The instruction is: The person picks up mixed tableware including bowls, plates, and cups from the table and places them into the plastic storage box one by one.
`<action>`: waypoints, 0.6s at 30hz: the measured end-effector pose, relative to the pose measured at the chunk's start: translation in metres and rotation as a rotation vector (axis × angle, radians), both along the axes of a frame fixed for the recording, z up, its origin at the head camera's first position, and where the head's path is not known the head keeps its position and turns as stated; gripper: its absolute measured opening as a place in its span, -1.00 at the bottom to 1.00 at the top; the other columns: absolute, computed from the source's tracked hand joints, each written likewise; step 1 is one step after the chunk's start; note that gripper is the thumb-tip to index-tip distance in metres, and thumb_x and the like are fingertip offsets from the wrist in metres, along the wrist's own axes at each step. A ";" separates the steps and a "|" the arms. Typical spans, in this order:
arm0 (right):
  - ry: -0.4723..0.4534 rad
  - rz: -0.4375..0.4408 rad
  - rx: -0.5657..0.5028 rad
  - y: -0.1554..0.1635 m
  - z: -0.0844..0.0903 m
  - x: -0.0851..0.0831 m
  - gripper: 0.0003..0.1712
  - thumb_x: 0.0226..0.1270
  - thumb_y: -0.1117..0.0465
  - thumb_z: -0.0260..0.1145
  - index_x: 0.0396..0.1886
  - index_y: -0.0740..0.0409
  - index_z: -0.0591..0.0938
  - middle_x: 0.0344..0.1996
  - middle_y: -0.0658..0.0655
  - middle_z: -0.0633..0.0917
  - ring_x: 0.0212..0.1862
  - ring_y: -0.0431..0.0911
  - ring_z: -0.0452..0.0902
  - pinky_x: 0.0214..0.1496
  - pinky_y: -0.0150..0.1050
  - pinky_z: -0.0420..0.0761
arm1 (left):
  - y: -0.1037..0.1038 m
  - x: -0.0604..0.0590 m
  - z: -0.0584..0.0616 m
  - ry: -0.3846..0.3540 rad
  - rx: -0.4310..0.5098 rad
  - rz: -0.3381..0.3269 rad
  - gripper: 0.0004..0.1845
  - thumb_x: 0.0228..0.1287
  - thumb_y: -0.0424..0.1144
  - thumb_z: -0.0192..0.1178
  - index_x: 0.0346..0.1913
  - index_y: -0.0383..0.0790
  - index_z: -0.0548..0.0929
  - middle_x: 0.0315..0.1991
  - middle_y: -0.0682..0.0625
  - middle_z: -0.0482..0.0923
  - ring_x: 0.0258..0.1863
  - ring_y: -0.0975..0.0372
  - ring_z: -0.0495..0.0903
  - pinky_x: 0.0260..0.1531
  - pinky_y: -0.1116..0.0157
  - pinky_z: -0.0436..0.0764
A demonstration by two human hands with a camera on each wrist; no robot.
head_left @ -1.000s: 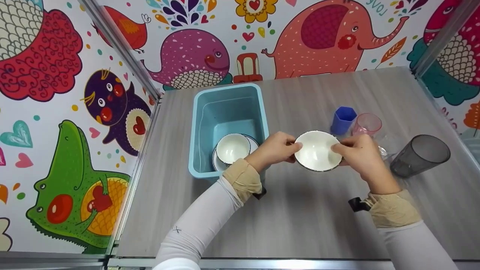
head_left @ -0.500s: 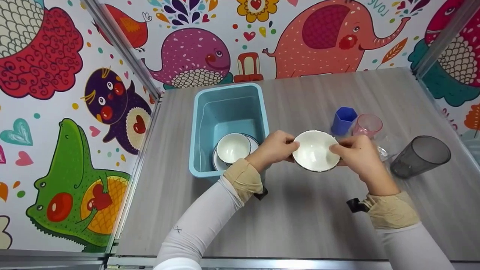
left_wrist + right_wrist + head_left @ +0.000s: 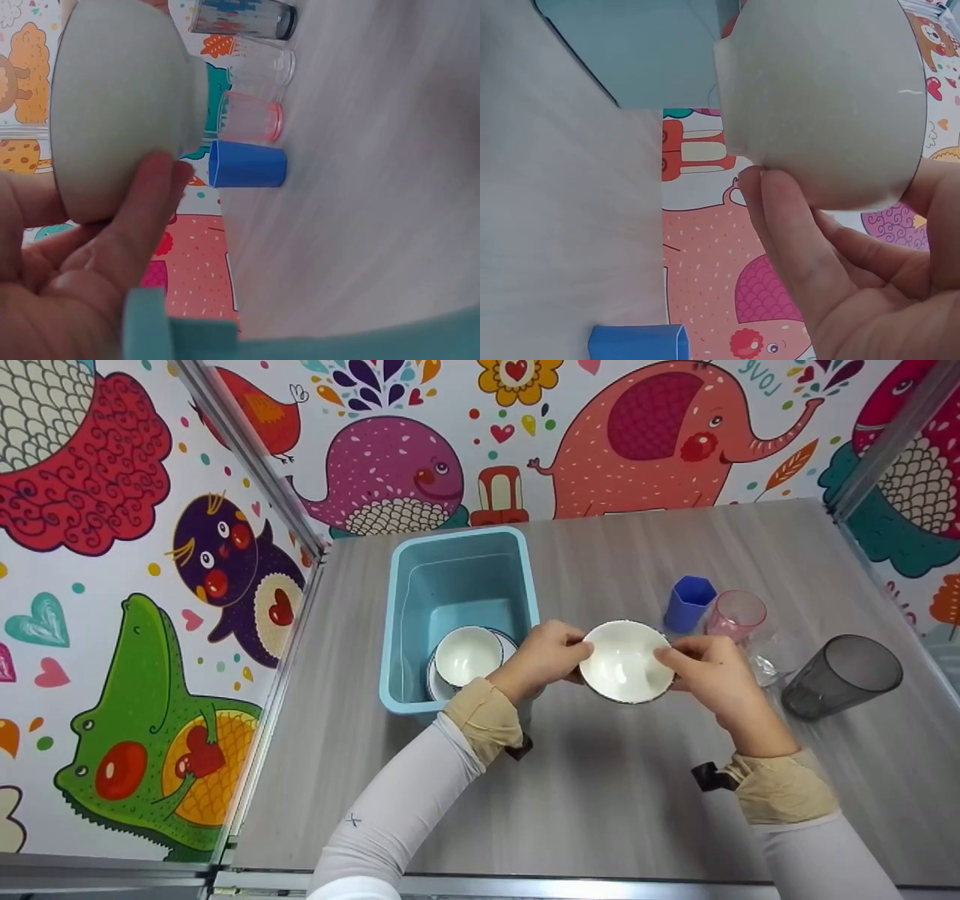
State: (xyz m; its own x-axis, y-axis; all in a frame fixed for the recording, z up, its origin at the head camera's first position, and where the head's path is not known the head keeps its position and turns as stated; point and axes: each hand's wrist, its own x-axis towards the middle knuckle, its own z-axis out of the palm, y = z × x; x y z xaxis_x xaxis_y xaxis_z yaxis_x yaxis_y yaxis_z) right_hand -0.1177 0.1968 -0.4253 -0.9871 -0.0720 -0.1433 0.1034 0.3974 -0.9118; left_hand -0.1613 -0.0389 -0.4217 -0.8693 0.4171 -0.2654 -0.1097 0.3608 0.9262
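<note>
A white bowl (image 3: 628,664) with a dark rim hangs above the table between both hands, its hollow facing up toward the head camera. On its left side the left hand (image 3: 546,654) grips the rim, thumb at the edge and fingers beneath, as the bowl (image 3: 124,105) in the left wrist view shows. The right hand (image 3: 716,679) pinches the opposite side, with its thumb inside the rim and its fingers (image 3: 791,217) under the outer wall. Left of the hands, a light-blue plastic bin (image 3: 390,622) holds another white bowl (image 3: 468,656) stacked on dark-rimmed white dishware (image 3: 507,645).
Beyond the right hand stand a blue hexagonal cup (image 3: 688,604), a pink clear cup (image 3: 736,615), a colourless clear cup (image 3: 772,656) and a tall grey tumbler (image 3: 841,676). Printed wall panels (image 3: 637,442) border the grey wooden table (image 3: 585,810) at the back and left.
Both hands have shifted the held bowl slightly left, toward the bin. Their grip on it looks the same, and the bin and cups have stayed in place.
</note>
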 end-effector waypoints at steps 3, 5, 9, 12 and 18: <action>-0.005 0.016 -0.041 0.000 -0.001 0.000 -0.49 0.50 0.15 0.23 0.12 0.59 0.57 -0.24 0.10 0.70 -0.31 -0.34 0.67 -0.23 -0.41 0.72 | -0.002 -0.001 0.002 0.002 -0.021 -0.004 -0.73 0.50 -0.32 0.10 0.00 -0.41 0.73 -0.19 -0.18 0.72 -0.35 0.15 0.77 -0.31 0.27 0.77; -0.006 0.024 -0.063 0.001 0.000 0.000 -0.47 0.51 0.13 0.23 0.14 0.60 0.56 -0.23 0.08 0.70 -0.30 -0.33 0.67 -0.22 -0.41 0.72 | -0.004 -0.002 0.004 0.004 -0.033 -0.004 -0.73 0.50 -0.32 0.10 0.00 -0.41 0.73 -0.19 -0.19 0.73 -0.34 0.14 0.78 -0.31 0.27 0.77; -0.006 0.035 -0.091 0.001 0.001 0.000 -0.42 0.53 0.07 0.22 0.15 0.60 0.55 -0.22 0.09 0.71 -0.29 -0.30 0.70 -0.18 -0.39 0.73 | -0.006 -0.003 0.008 -0.004 -0.034 0.006 -0.73 0.50 -0.31 0.10 -0.03 -0.42 0.74 -0.21 -0.21 0.73 -0.35 0.11 0.79 -0.28 0.24 0.77; -0.013 0.035 -0.120 0.001 0.001 0.000 -0.36 0.53 0.01 0.21 0.17 0.60 0.53 -0.25 0.04 0.72 -0.29 -0.28 0.73 -0.17 -0.35 0.74 | -0.009 -0.003 0.010 -0.012 -0.021 0.026 -0.74 0.50 -0.31 0.10 -0.05 -0.42 0.74 -0.21 -0.21 0.73 -0.37 0.12 0.79 -0.28 0.22 0.78; -0.025 0.027 -0.196 0.001 0.000 0.001 -0.29 0.53 -0.05 0.20 0.18 0.63 0.49 -0.39 -0.02 0.73 -0.30 -0.22 0.76 -0.16 -0.30 0.75 | -0.016 -0.004 0.011 -0.018 0.004 0.057 -0.73 0.51 -0.31 0.09 -0.06 -0.43 0.74 -0.21 -0.20 0.72 -0.39 0.18 0.75 -0.30 0.27 0.77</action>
